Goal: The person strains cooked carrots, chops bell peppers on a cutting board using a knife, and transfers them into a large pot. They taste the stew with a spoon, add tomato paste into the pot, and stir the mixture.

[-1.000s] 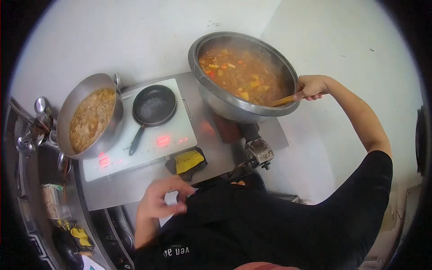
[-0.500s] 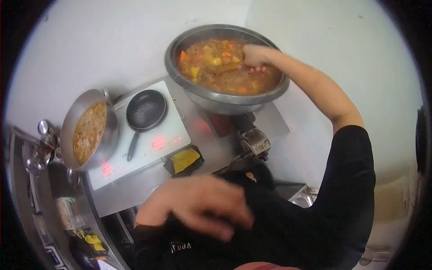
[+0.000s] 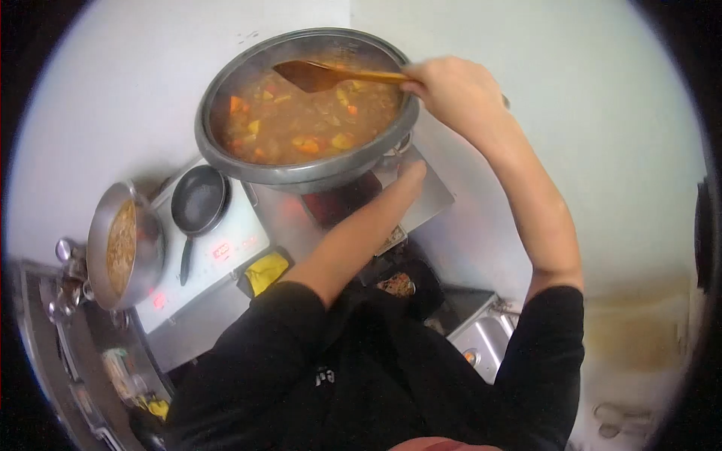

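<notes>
A wooden spatula is in my right hand, fingers closed around its handle. Its broad blade, coated in brown sauce, is held above the stew, which has orange and yellow chunks in it. The stew fills a large dark-rimmed pot. My left hand reaches across to the lower right side of this pot. Its fingers are hidden there, so whether it grips the pot does not show.
Left of the pot, a small black frying pan sits on a white induction cooktop with red displays. Beside it is a steel pan of brown food. A yellow cloth lies at the counter's front. Metal ladles hang far left.
My right hand has lifted the spatula out of the stew. My left hand has moved from in front of my body to the pot's lower right side. The view has shifted.
</notes>
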